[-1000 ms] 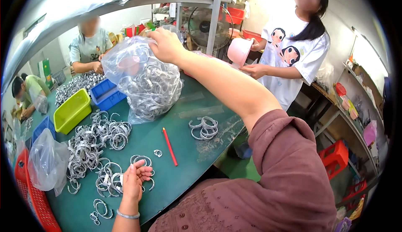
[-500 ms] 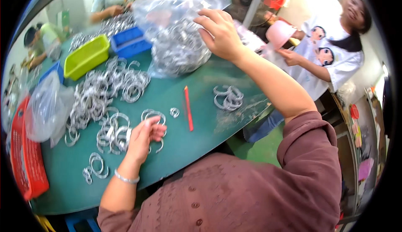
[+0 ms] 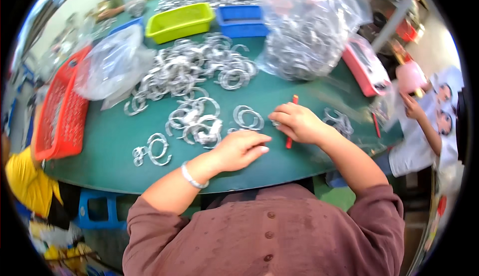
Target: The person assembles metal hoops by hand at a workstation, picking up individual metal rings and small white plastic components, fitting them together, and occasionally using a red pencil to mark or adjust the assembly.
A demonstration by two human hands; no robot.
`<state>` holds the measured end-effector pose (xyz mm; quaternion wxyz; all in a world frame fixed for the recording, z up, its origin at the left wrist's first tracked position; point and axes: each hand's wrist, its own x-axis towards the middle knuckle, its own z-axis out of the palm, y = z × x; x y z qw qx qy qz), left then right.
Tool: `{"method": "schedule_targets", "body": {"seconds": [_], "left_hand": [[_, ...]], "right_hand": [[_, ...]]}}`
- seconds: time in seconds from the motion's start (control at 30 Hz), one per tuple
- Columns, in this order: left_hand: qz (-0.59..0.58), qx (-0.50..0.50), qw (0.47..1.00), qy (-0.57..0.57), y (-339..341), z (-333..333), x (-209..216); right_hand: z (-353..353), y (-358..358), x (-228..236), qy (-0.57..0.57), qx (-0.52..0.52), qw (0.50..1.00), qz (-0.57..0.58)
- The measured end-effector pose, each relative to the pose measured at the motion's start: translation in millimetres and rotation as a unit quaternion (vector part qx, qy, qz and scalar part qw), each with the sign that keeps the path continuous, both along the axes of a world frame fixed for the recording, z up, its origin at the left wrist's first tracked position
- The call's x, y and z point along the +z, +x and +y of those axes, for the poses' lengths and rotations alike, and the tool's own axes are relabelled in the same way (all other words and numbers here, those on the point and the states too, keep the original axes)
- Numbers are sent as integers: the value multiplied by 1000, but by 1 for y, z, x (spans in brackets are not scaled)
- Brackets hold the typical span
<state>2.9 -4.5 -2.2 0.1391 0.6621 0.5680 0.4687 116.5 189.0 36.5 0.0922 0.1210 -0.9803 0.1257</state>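
Note:
My right hand (image 3: 298,122) is low over the green table, its fingers closed round a small silver ring (image 3: 275,123) that shows only at the fingertips. Beneath that hand lies a red pencil (image 3: 289,143), partly covered. My left hand (image 3: 241,151) holds nothing that I can see; its fingers stretch toward the right hand, thumb apart. Just beyond it lie silver open bangles (image 3: 248,118). A small heap of bangles (image 3: 197,121) sits to its left, and a bangle beside small rings (image 3: 158,149) lies farther left. A larger bangle pile (image 3: 184,69) spreads behind.
A clear bag of bangles (image 3: 304,44) stands at the back. Near it are a lime-green tray (image 3: 180,22), a blue tray (image 3: 241,20) and a pink box (image 3: 365,69). A red basket (image 3: 62,111) edges the left. A person (image 3: 424,111) stands right, holding a pink container.
My right hand has come down from the plastic bag to the small ring by the pencil. My left hand has moved beside it, and the view has turned left.

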Motion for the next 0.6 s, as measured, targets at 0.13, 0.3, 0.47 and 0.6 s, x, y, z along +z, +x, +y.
{"method": "schedule_targets", "body": {"seconds": [0.13,0.3,0.47,0.6], "left_hand": [[77,30,997,-4,-1,-1,8],[147,60,987,-19,0,-15,13],[188,124,973,-56,-1,-32,26],[214,169,959,-80,-1,-18,38]], "right_hand": [[-16,-18,-6,-34,16,999,18],[-25,-31,-16,-45,34,998,3],[-16,-28,-27,-73,64,994,48],[-8,-24,-38,-87,46,993,67]]}}
